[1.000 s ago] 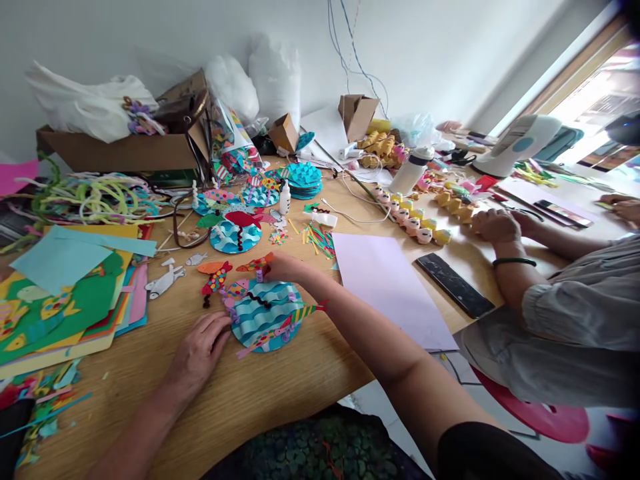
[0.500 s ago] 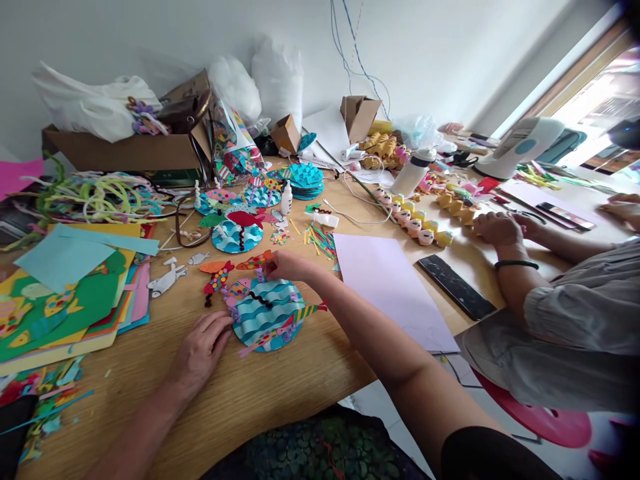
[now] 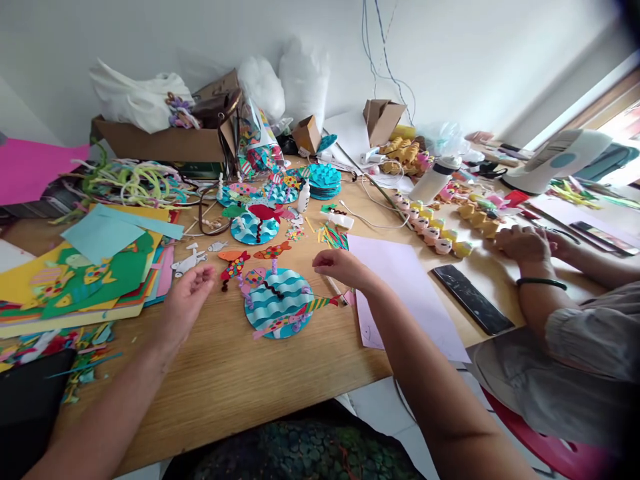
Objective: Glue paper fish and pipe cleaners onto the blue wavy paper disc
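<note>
A round blue paper disc (image 3: 277, 293) with wavy strips lies before me, with paper fish fixed around its rim. An orange spotted fish (image 3: 273, 251) stands at its back edge on a purple fuzzy stem (image 3: 274, 267). My right hand (image 3: 343, 268) hovers to the right of the disc, fingers loosely bent and nothing visible in them. To the left, my left hand (image 3: 194, 290) is raised off the table with curved fingers, also holding nothing visible. Between it and the disc is a red spotted fish (image 3: 235, 265). Grey paper fish (image 3: 189, 261) lie behind the left hand.
Coloured paper sheets (image 3: 115, 230) are stacked at left, paper scraps (image 3: 90, 347) in front of them. A lilac sheet (image 3: 405, 287) and a black phone (image 3: 471, 299) lie at right, near another person's hands (image 3: 525, 243). Behind stand a glue bottle (image 3: 304, 196) and another decorated disc (image 3: 255, 230).
My right hand has let go of the orange fish and moved right. My left hand has left the disc's edge, moving up and left. The view has turned slightly left.
</note>
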### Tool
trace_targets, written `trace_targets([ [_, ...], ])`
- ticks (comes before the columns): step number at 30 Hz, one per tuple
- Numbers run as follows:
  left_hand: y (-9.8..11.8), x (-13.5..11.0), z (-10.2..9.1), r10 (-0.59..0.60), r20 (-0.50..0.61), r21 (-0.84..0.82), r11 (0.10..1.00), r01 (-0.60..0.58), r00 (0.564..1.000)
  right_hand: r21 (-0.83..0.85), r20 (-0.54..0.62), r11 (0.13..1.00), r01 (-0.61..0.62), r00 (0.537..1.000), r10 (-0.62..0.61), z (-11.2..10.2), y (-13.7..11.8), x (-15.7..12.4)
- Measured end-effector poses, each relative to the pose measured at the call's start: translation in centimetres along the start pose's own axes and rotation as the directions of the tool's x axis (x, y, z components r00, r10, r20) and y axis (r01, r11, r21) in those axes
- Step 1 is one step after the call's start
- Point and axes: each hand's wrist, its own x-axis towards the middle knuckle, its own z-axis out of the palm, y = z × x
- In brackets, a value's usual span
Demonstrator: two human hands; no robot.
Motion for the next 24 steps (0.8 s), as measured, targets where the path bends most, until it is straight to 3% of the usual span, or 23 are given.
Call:
trace_targets([
  [2, 0.0, 1.5, -0.3, 0.091, 0.023, 0.183, 0.979, -0.094, 0.996, 0.019, -0.043, 1.0, -0.023, 0.999, 0.024, -0.6, 0.0, -1.5],
  [6, 0.5, 3.9, -0.6, 0.102, 0.154, 0.289, 0.947, -0.144, 0.983, 0.136, -0.008, 0.987, -0.091, 0.996, 0.093, -1.5, -0.5, -3.5],
  [10, 1.0, 5.1, -0.5, 0.125, 0.2, 0.369, 0.909, -0.193, 0.972, 0.204, 0.009, 0.971, -0.123, 0.992, 0.124, -2.0, -1.5, -4.6],
  [19, 0.0, 7.7, 1.0, 0.075, 0.384, 0.409, 0.88, -0.243, 0.92, 0.295, 0.0, 0.95, -0.1, 0.994, 0.105, -0.4, -0.6, -6.7],
  [24, 0.4, 7.9, 1.2, 0.056, 0.418, 0.375, 0.898, -0.229, 0.907, 0.338, 0.003, 0.936, -0.099, 0.995, 0.104, 0.6, 0.5, -7.5],
])
